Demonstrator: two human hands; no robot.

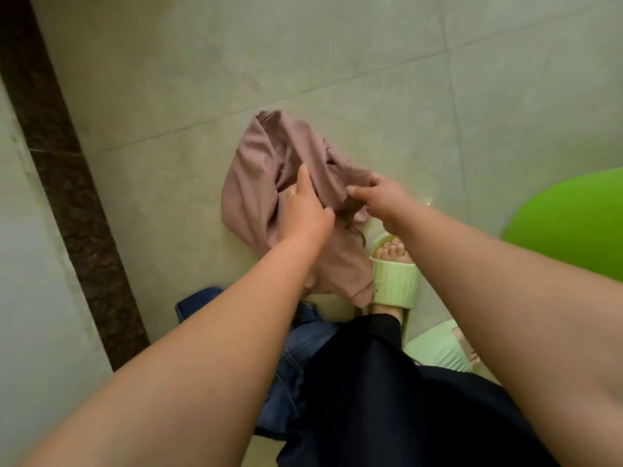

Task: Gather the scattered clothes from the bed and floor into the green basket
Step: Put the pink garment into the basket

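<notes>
Here, hands [340, 203] gripping pink garment [256, 183], lengthwise near-to-far

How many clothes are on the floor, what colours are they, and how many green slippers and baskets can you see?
Pink garment, held by the left hand and right hand: 1
Blue jeans: 1
Pale green slippers: 2
Green basket, only partly in view: 1
Total: 5

Home room, tiled floor [371, 62], slippers [394, 284], scattered clothes [263, 183]
</notes>
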